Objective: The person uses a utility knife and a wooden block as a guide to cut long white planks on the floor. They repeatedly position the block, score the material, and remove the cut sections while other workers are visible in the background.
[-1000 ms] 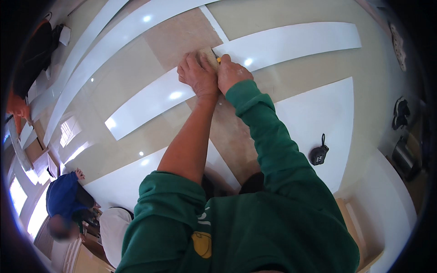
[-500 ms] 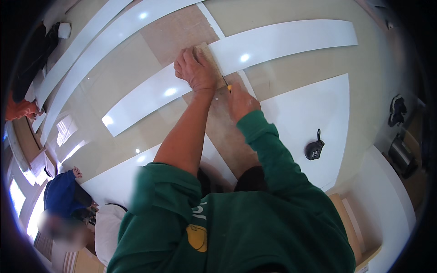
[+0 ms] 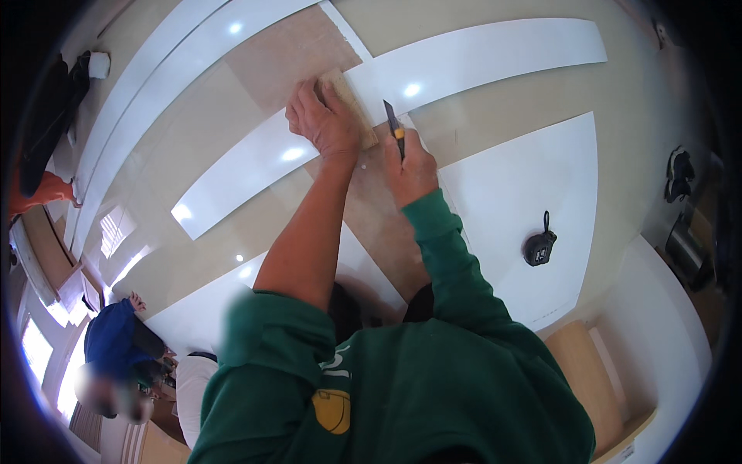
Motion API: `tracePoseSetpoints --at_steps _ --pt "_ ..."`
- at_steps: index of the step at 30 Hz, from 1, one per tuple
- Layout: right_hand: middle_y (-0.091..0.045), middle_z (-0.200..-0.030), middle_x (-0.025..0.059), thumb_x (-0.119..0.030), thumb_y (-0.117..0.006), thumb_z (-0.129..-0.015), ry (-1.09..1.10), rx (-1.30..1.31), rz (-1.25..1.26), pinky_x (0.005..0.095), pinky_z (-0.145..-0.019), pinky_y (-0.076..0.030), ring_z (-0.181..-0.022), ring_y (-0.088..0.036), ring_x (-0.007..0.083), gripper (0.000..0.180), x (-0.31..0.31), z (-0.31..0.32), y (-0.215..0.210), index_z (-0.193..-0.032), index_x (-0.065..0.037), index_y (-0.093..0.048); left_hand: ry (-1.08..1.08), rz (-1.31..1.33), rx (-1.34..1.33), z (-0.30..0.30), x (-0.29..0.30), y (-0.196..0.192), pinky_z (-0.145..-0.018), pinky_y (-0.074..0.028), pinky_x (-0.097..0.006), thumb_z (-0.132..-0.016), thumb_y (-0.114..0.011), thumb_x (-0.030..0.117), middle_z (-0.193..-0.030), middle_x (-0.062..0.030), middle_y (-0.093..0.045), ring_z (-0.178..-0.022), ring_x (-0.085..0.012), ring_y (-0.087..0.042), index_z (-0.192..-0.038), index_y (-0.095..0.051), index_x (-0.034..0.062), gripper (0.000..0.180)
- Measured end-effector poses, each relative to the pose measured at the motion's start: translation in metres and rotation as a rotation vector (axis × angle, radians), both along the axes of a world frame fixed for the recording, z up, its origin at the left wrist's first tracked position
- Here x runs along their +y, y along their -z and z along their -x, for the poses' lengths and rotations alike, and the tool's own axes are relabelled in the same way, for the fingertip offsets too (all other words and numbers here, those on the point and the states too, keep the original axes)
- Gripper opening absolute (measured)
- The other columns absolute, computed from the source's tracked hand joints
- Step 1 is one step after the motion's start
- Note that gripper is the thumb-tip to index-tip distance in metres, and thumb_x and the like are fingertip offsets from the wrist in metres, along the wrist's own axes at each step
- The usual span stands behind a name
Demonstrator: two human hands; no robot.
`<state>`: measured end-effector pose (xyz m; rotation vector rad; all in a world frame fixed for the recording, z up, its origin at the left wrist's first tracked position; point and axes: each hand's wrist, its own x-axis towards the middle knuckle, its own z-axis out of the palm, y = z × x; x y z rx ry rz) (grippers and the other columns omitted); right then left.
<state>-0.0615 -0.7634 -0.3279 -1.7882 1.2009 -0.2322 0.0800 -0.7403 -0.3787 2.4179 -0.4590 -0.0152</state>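
Observation:
A long white strip of sheet (image 3: pixel 502 58) lies across the floor in front of me. Over it rests a light-brown wooden block (image 3: pixel 354 108), set crosswise. My left hand (image 3: pixel 325 127) grips the block's left side and presses it down on the strip. In my right hand (image 3: pixel 412 170) is a utility knife (image 3: pixel 396 127), dark with a yellow part, its blade out and pointing away from me. The blade is seen over the strip, to the right of the block; whether it touches cannot be made out.
A tape measure (image 3: pixel 539 248) sits on a large white sheet (image 3: pixel 533 162) at right. More long white strips (image 3: pixel 154 100) lie at far left. Another person in blue (image 3: pixel 120 332) is at lower left, and part of someone in orange (image 3: pixel 39 197) shows at the left edge.
The knife has come away from the block's near end and swung up, so its blade now shows clear to the right of the block. My left hand stays on the block.

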Motion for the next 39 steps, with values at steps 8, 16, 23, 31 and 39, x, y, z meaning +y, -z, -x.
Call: tracePoseSetpoints --at_steps 8,16,23,31,39 --pt "-0.066 -0.081 0.024 -0.026 -0.054 -0.096 -0.208 0.211 0.102 0.0548 -0.068 -0.05 -0.078 -0.065 0.0457 0.024 -0.023 -0.037 0.012 -0.096 -0.003 -0.049 -0.016 -0.005 -0.032 0.0 -0.003 0.005 -0.105 -0.028 -0.047 -0.097 -0.055 0.029 -0.126 -0.0103 -0.058 -0.124 -0.0331 -0.044 -0.121 -0.057 0.0086 0.032" --pt "-0.069 -0.087 0.0223 -0.029 -0.052 -0.097 -0.301 0.37 0.053 0.0531 -0.076 -0.052 -0.085 -0.067 0.0432 0.026 -0.042 -0.065 0.004 -0.099 -0.004 -0.051 -0.028 -0.034 -0.014 -0.001 -0.002 0.004 -0.105 -0.028 -0.047 -0.096 -0.056 0.03 -0.126 -0.0097 -0.058 -0.124 -0.0333 -0.044 -0.121 -0.057 0.0094 0.032" --pt "-0.068 -0.087 0.0242 -0.031 -0.053 -0.096 -0.294 0.255 0.089 0.0538 -0.077 -0.052 -0.085 -0.067 0.0447 0.028 -0.047 -0.061 0.023 -0.099 -0.003 -0.053 -0.009 0.009 -0.038 -0.001 0.0 0.007 -0.106 -0.028 -0.047 -0.096 -0.057 0.029 -0.127 -0.0096 -0.058 -0.125 -0.0335 -0.044 -0.121 -0.058 0.0103 0.031" --pt "-0.069 -0.09 0.0245 -0.03 -0.052 -0.096 -0.389 0.349 0.048 0.0526 -0.079 -0.053 -0.089 -0.067 0.0438 0.028 -0.053 -0.068 0.012 -0.102 -0.003 -0.054 -0.015 -0.004 -0.035 -0.002 0.0 0.006 -0.105 -0.028 -0.048 -0.096 -0.056 0.031 -0.127 -0.0095 -0.058 -0.124 -0.0333 -0.045 -0.121 -0.058 0.011 0.032" --pt "-0.07 -0.096 0.0232 -0.026 -0.052 -0.095 -0.397 0.461 -0.033 0.049 -0.085 -0.053 -0.095 -0.068 0.0406 0.027 -0.053 -0.078 -0.004 -0.106 -0.002 -0.055 -0.034 -0.063 -0.005 -0.002 -0.004 0.003 -0.106 -0.029 -0.048 -0.096 -0.056 0.031 -0.127 -0.0085 -0.058 -0.125 -0.0326 -0.044 -0.12 -0.058 0.0117 0.031"
